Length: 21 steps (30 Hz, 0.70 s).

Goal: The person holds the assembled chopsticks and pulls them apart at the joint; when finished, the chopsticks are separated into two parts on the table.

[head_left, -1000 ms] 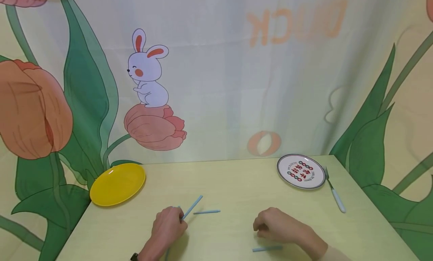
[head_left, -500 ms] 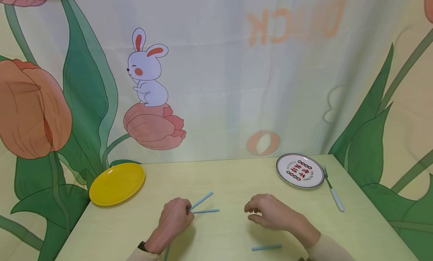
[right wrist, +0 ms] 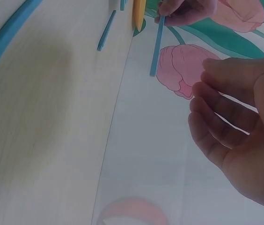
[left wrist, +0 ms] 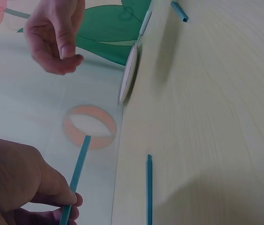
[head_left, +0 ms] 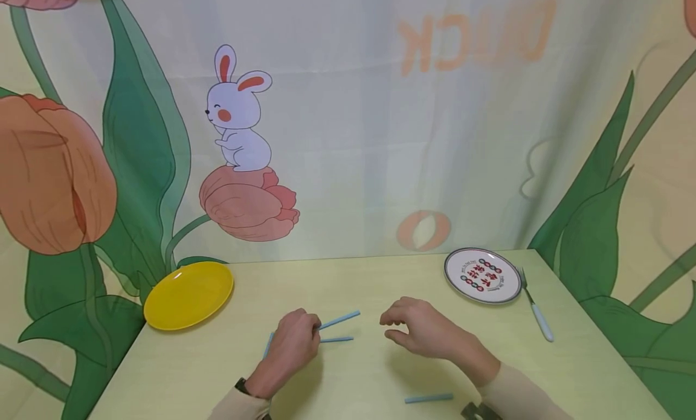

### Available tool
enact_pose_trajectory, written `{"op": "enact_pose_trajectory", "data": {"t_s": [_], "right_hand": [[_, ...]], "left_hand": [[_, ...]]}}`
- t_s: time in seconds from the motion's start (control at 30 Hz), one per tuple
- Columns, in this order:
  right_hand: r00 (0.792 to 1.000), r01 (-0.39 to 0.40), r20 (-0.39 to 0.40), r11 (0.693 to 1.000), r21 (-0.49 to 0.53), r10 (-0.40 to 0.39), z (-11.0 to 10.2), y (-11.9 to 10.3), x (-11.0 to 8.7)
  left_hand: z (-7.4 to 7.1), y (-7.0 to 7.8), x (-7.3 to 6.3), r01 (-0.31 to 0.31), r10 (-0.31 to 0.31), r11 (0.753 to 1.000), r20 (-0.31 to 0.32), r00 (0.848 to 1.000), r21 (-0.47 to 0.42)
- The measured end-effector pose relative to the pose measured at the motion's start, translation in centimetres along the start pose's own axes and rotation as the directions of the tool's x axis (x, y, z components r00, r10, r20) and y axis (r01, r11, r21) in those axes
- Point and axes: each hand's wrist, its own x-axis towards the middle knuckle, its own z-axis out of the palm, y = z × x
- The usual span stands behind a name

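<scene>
My left hand [head_left: 296, 341] pinches a thin blue stick [head_left: 340, 319] between thumb and fingers above the table, its free end pointing right. Below it a second blue stick [head_left: 337, 339] lies on the table, partly hidden by the hand. Another stick [head_left: 268, 345] shows on the left behind the hand. My right hand [head_left: 421, 328] hovers to the right of the held stick, fingers gently bent and apart, holding nothing; the right wrist view shows its bare palm and fingers [right wrist: 221, 117]. Nearer the front edge one more blue stick [head_left: 428, 398] lies under the right forearm's side.
A yellow plate [head_left: 189, 296] sits at the table's back left. At the back right are a white plate [head_left: 459, 274] with red lettering and a fork [head_left: 539, 317] with a pale handle. A printed curtain [head_left: 348, 136] hangs behind the table [head_left: 348, 287].
The left hand has moved right and away from me, and the stick in it has swung flatter toward the right. The right hand has risen and come left, its fingers spreading.
</scene>
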Motion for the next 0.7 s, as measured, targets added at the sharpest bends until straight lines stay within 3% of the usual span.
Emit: {"op": "enact_pose_trajectory", "data": {"t_s": [0.13, 0.47, 0.7], "right_hand": [[1.000, 0.000, -0.013, 1.000, -0.005, 0.000, 0.2, -0.1, 0.6], [1.000, 0.003, -0.028, 1.000, -0.010, -0.004, 1.4, 0.1, 1.6], [1.000, -0.003, 0.001, 1.000, -0.015, 0.003, 1.9, 0.0, 1.8]], "left_hand": [[0.3, 0.3, 0.3, -0.068, 0.068, 0.998, -0.003, 0.998, 0.000], [0.5, 1.7, 0.6, -0.149, 0.148, 0.988, -0.021, 0.989, -0.039], [0.3, 2.6, 0.9, -0.130, 0.133, 0.989, 0.034, 0.991, -0.071]]}}
